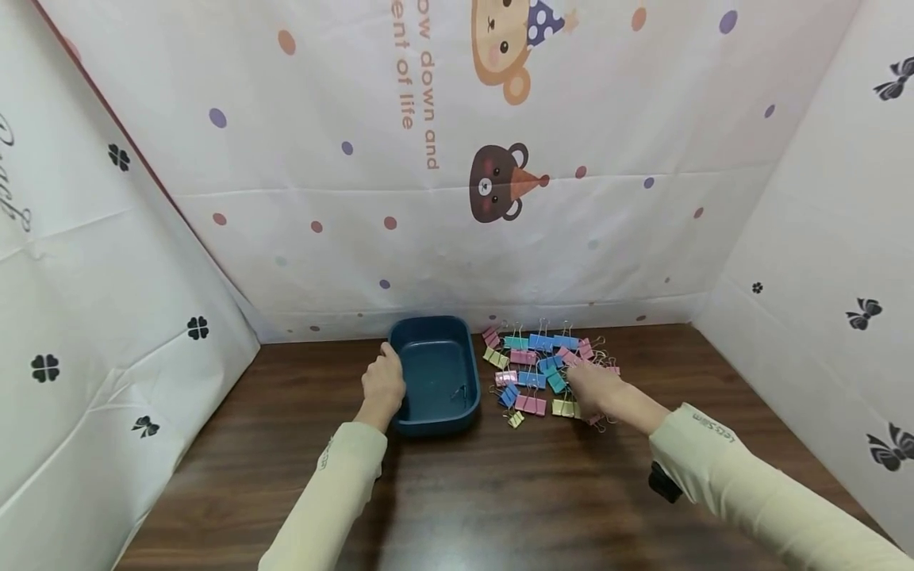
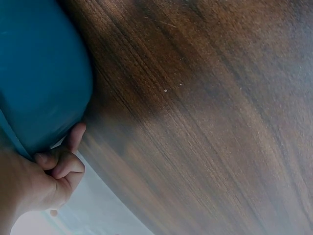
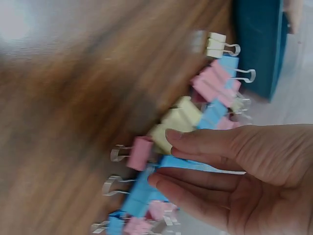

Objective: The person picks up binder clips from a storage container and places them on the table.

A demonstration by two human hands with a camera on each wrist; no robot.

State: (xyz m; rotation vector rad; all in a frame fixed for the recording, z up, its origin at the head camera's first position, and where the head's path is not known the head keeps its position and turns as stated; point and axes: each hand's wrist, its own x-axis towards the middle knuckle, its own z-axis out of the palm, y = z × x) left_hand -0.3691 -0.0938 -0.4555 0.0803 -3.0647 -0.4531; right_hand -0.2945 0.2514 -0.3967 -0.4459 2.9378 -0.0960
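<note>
A dark teal plastic bin (image 1: 435,427) sits on the table, with one small dark clip (image 1: 460,393) inside near its right wall. My left hand (image 1: 383,385) grips the bin's left rim; the left wrist view shows the thumb and fingers (image 2: 68,164) curled at its edge. Right of the bin spread many binder clips (image 1: 531,379) in pink, blue, teal and yellow. My right hand (image 1: 603,391) is over their right side. In the right wrist view its thumb and fingers reach down, apart, around a yellow clip (image 3: 176,122) and a blue clip (image 3: 139,193).
The brown wooden table (image 1: 500,500) meets a white patterned cloth (image 1: 343,262) at the back, with more cloth at both sides. Wire handles of several clips stick up along the back row. A black strap (image 1: 664,482) shows under the right sleeve.
</note>
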